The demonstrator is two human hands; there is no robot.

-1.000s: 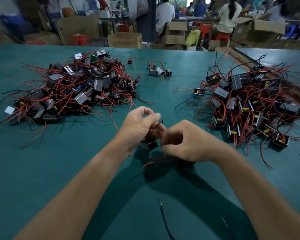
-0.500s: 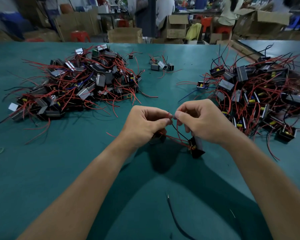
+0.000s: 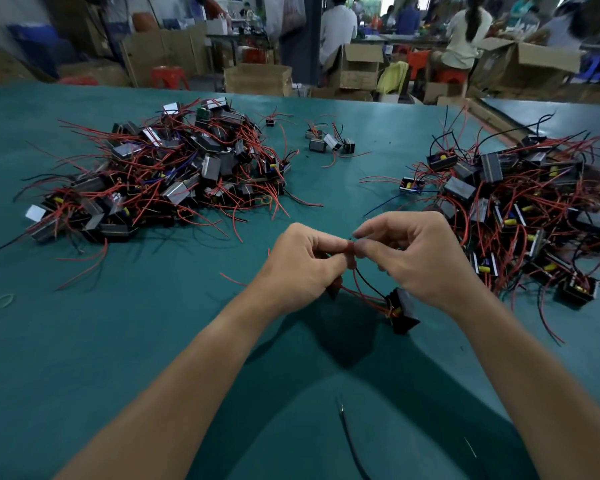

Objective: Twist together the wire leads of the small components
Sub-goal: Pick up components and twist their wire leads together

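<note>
Over the middle of the green table, my left hand (image 3: 300, 268) and my right hand (image 3: 420, 258) meet fingertip to fingertip, both pinching the red wire leads (image 3: 350, 249) between them. A small black component (image 3: 403, 315) hangs below my right hand by red and black leads. A second component is mostly hidden under my left palm, with only a dark corner (image 3: 334, 292) showing. Neither component touches the table.
A large pile of black components with red leads (image 3: 167, 174) lies at the left, another pile (image 3: 520, 209) at the right. A few loose components (image 3: 329, 142) sit at the far middle. A black wire scrap (image 3: 349, 441) lies near me. People and cardboard boxes are beyond the table.
My hands rose from low over the table and came together at the fingertips. The black component swung out below my right hand and now hangs lower on its leads.
</note>
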